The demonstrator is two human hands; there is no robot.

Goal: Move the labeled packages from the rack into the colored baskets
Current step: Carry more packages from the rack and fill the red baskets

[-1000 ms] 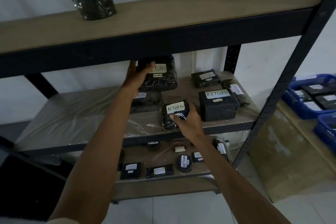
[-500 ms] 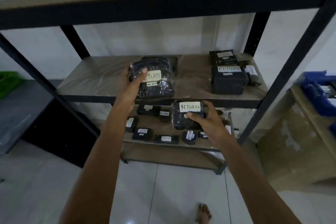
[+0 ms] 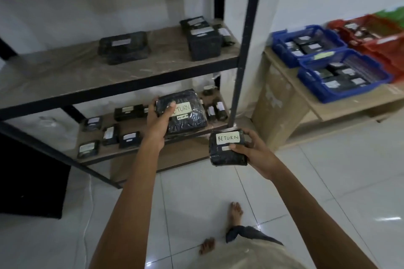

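Both hands are loaded and clear of the rack (image 3: 244,35). The left hand (image 3: 157,123) clutches the larger black wrapped package (image 3: 185,113) by its left edge, thumb pressed over the start of its white "RETURN" label, and holds it in the air in front of the lower shelf (image 3: 131,153). The right hand (image 3: 254,152) is wrapped around the smaller black package (image 3: 227,148), thumb on its face just under another "RETURN" label, fingers curled behind; it floats above the white tiled floor (image 3: 306,192), in front of the rack's front right post.

On the middle shelf (image 3: 65,76) one wide dark parcel (image 3: 123,47) lies near the centre, with a boxy one (image 3: 204,42) at the right end. More small labelled parcels dot the lower shelf.

Off to the right, a low wooden tabletop (image 3: 328,111) carries two blue baskets (image 3: 343,76), both holding dark packages, with red baskets (image 3: 380,39) just behind them. A bare foot (image 3: 235,214) shows on the tiles below.
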